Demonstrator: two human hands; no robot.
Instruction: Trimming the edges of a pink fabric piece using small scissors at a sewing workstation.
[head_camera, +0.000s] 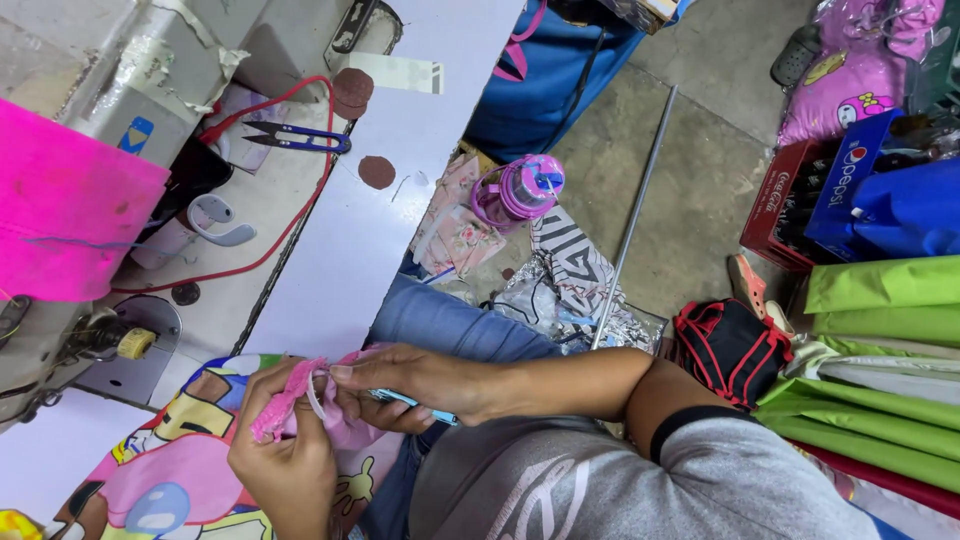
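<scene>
Hands both bent inward | L hand gripping pink fabric | R hand pinching same, blue tool tucked under.

Soft pink cloth with a fuzzy, rough-looking trim, pinched between both bare hands, left and right, over a smooth printed fabric sheet with a slight sheen. Far left, worn grey painted metal on the sewing machine, matt and scuffed, beside a smooth matt white tabletop and steel snips with blue plastic grips. Right, glossy translucent pink plastic bottle, crinkled shiny foil, rough matt concrete floor, smooth green cloth rolls.
</scene>
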